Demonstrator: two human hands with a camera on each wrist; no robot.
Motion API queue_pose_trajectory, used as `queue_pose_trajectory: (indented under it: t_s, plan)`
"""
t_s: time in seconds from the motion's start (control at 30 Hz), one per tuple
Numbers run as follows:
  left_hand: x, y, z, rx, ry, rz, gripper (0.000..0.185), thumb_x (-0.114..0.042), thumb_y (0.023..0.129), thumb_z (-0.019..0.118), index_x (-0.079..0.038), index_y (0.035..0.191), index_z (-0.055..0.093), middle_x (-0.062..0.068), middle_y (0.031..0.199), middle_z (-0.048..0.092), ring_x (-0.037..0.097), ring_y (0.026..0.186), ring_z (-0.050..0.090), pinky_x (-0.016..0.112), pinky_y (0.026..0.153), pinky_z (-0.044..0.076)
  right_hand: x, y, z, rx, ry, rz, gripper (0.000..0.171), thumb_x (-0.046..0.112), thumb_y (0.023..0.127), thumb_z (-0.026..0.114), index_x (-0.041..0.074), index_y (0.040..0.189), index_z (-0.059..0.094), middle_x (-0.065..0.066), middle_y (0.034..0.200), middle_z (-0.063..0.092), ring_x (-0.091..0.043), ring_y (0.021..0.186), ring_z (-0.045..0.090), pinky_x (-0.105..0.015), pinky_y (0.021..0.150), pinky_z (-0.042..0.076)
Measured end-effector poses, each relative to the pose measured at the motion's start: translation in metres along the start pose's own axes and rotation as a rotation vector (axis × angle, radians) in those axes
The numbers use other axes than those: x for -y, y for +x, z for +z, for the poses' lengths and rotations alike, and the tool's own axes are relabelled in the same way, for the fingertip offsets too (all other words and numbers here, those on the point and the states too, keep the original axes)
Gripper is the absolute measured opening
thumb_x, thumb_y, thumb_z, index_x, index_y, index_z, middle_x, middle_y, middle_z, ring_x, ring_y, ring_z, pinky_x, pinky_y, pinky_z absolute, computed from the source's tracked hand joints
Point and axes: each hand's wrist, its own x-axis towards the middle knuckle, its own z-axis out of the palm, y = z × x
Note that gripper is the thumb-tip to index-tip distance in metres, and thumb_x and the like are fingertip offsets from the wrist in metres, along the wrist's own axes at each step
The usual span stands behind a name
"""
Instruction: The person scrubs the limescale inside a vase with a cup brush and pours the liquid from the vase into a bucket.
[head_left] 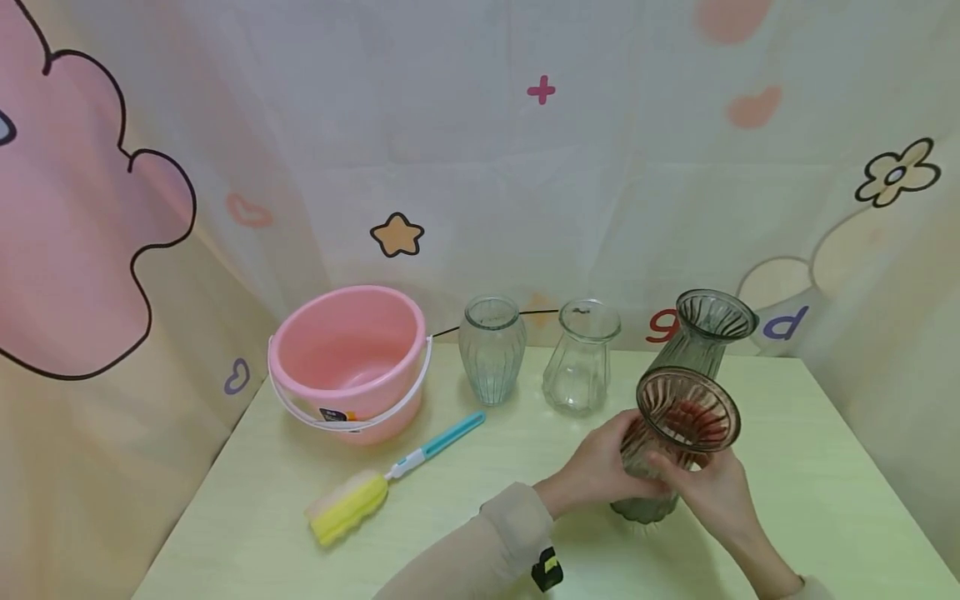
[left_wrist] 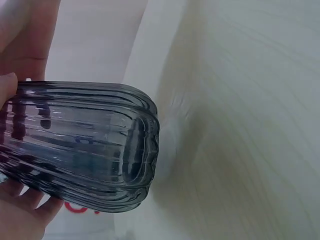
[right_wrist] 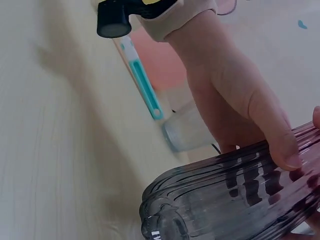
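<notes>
Both hands grip a dark ribbed glass vase (head_left: 648, 467) with a flared, brownish rim, tilted slightly to the right in the head view. My left hand (head_left: 606, 467) wraps its left side, and my right hand (head_left: 716, 492) holds the right side with the thumb across the front. In the left wrist view the base of the vase (left_wrist: 85, 145) hangs just above the table, its shadow beneath. Fingers of the left hand show through the glass in the right wrist view. Right behind the held vase stands a grey-green glass vase (head_left: 693, 346), partly hidden by it.
Two clear glass vases, a rounded one (head_left: 492, 354) and a flared-neck one (head_left: 577, 371), stand at the back of the table (head_left: 450, 533). A pink bucket (head_left: 352, 375) with a white handle is at left. Before it lies a yellow sponge brush (head_left: 352, 504) with a blue handle.
</notes>
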Motion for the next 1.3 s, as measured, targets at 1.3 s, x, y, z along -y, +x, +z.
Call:
queue_pose_trajectory:
  t_s: [1.3]
  plan:
    - [0.054, -0.082, -0.100, -0.215, 0.034, -0.031, 0.080, -0.030, 0.068, 0.080, -0.021, 0.134, 0.037, -0.002, 0.129, 0.050, 0.015, 0.121, 0.047, 0.035, 0.099, 0.040, 0.070, 0.027, 0.113, 0.274, 0.149, -0.131, 0.068, 0.010, 0.070, 0.078, 0.001, 0.126, 0.042, -0.019, 0.121, 0.054, -0.033, 0.112, 0.052, -0.048, 0.091, 0.043]
